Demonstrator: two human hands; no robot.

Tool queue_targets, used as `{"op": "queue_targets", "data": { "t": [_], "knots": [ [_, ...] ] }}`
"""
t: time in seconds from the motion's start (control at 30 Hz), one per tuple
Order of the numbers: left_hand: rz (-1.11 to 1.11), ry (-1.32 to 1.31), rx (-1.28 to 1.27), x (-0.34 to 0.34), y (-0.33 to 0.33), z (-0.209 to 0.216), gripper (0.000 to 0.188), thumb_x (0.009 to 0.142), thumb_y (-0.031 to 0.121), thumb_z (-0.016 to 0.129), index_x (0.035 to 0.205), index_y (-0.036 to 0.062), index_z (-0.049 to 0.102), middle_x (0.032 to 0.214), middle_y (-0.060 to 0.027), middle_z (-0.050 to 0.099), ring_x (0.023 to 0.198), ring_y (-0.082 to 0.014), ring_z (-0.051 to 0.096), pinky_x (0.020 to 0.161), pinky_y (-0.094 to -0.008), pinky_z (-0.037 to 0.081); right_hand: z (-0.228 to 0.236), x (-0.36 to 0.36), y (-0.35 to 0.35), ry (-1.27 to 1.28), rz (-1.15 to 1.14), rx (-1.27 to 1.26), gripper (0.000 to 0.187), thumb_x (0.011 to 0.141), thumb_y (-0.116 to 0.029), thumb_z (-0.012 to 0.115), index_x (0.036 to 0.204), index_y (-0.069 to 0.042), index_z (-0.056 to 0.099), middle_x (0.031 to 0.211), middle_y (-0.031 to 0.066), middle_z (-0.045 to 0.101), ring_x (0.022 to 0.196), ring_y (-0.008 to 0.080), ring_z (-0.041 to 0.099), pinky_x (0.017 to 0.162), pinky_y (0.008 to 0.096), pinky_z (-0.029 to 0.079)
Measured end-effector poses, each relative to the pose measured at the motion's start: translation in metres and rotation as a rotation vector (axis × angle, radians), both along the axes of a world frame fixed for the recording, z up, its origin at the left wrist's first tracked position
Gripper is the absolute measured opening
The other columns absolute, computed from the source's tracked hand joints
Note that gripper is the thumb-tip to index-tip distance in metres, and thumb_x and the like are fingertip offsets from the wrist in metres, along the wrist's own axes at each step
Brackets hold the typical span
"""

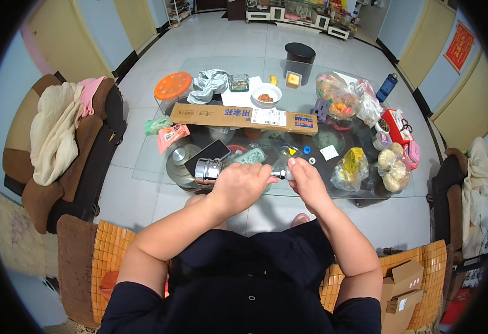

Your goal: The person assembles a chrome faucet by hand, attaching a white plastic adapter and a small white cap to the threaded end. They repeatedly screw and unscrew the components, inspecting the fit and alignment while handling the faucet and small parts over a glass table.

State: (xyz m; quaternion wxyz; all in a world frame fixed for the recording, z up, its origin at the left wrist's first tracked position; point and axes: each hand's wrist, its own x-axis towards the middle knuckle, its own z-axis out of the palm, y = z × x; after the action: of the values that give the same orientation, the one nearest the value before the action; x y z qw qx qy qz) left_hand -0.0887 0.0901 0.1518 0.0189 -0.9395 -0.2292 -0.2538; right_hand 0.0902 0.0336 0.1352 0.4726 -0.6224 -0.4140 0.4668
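My left hand (243, 186) is wrapped round a chrome fitting (207, 171), whose wide round head sticks out on the left. A narrow chrome stem (278, 174) comes out on the other side of that fist. My right hand (308, 182) pinches a small white piece (289, 173) at the stem's end, thumb on top. The middle of the fitting is hidden in my left hand. Just beyond my hands on the glass table (255, 193) lie a yellow part (292, 151), a blue ring (307, 150) and a small white ring (312, 160).
A long cardboard box (216, 116) crosses the table. Behind it stands a white bowl (266, 95) of food. A dark phone (207, 156) lies left, near a metal pot lid (180, 158). Bagged round buns (393, 170) and a yellow packet (353, 166) sit right. Sofas flank the table.
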Motion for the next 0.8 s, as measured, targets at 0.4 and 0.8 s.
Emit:
{"op": "queue_targets", "data": {
  "t": [0.4, 0.8],
  "knots": [
    [-0.343, 0.178, -1.735, -0.037, -0.016, 0.045, 0.045, 0.096, 0.048, 0.038, 0.084, 0.0088, 0.057, 0.059, 0.0076, 0.036, 0.051, -0.0037, 0.03, 0.047, -0.0205, 0.026, 0.068, 0.004, -0.071, -0.766, 0.599, 0.687, 0.039, 0.077, -0.011, 0.069, 0.113, -0.008, 0.053, 0.122, 0.0141, 0.048, 0.106, 0.0351, 0.05, 0.083, 0.0404, 0.044],
    [-0.325, 0.145, -1.518, -0.044, -0.03, 0.045, 0.046, 0.096, 0.049, 0.037, 0.087, 0.0091, 0.058, 0.061, 0.0069, 0.038, 0.052, -0.0035, 0.031, 0.047, -0.0205, 0.026, 0.103, -0.019, -0.088, -0.709, 0.528, 0.265, 0.034, 0.091, -0.026, 0.052, 0.117, -0.004, 0.046, 0.112, 0.0213, 0.057, 0.094, 0.0357, 0.06, 0.077, 0.0422, 0.047]
  ]
}}
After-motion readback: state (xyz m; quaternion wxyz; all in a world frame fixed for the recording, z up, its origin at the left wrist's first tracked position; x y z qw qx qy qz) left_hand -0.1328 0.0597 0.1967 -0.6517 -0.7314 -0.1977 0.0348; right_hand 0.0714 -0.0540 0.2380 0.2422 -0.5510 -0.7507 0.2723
